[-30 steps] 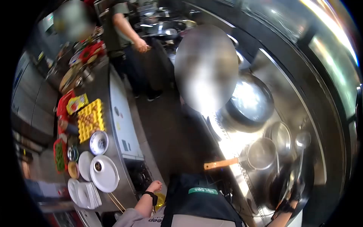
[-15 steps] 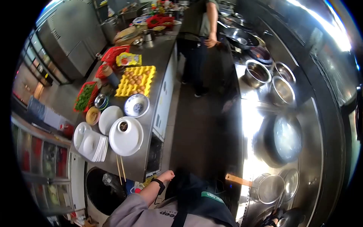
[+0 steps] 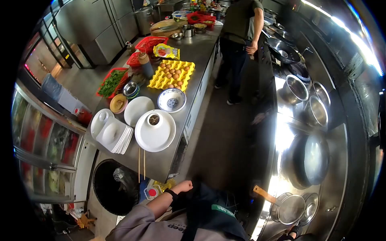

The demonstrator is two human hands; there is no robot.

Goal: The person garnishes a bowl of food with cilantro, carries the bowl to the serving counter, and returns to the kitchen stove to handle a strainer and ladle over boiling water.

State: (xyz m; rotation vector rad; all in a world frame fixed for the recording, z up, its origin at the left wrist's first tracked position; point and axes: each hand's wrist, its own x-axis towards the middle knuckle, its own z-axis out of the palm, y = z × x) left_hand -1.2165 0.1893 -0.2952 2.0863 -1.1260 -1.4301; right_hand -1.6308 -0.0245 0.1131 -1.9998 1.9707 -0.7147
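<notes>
My left hand (image 3: 183, 186) hangs closed in front of my apron, near the counter's corner, and nothing shows in it. Low at the right edge of my body, my right hand (image 3: 292, 232) is mostly cut off; its fingers are hidden. Just above it on the steel stove top lie a round strainer with a wooden handle (image 3: 264, 194) and a shallow round metal utensil (image 3: 311, 208). Whether my right hand touches either one I cannot tell. On the left counter, nearest my left hand, stand a white plate (image 3: 157, 138) with a small bowl on it and a pair of chopsticks (image 3: 144, 164).
A yellow egg tray (image 3: 173, 74), a patterned bowl (image 3: 172, 99) and stacked white dishes (image 3: 114, 136) line the left counter. Below is a black bin (image 3: 106, 193). Metal pots (image 3: 296, 89) and a large wok (image 3: 309, 160) occupy the right side. Another person (image 3: 241, 36) stands in the aisle.
My view has turned left, so both counters appear shifted right. My left hand stays closed by my front. The other person's lowered hand stays beside the stove.
</notes>
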